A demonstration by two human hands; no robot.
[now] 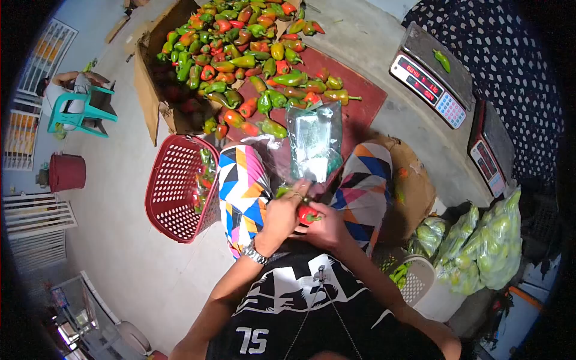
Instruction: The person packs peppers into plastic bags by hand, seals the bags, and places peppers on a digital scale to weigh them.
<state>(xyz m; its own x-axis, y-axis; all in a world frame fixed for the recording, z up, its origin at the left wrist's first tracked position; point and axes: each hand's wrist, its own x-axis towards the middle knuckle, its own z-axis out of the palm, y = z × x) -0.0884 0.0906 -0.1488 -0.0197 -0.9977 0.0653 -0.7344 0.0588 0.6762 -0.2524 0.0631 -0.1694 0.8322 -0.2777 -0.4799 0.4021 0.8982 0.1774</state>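
My left hand (284, 215), with a metal watch on the wrist, is curled over a green pepper (281, 191) that shows partly beneath its fingers. Close beside it, my right hand (327, 228) is closed round a shiny red pepper (308, 215); some of its fingers are hidden. Both hands are in front of my lap, between my knees. Just beyond the fingertips lies a stack of clear plastic bags (312, 141). Past the bags, a big heap of red, green and mixed-colour peppers (243, 54) spills from a cardboard box (147, 90) onto a red board (366, 90).
A red perforated basket (165, 198) with bagged peppers stands at my left. On the right are two digital scales (427, 87) (489, 159), one bearing a green pepper (442, 60), filled plastic bags (489, 246) and a pale basket (420, 279). A person (69, 84) sits far left.
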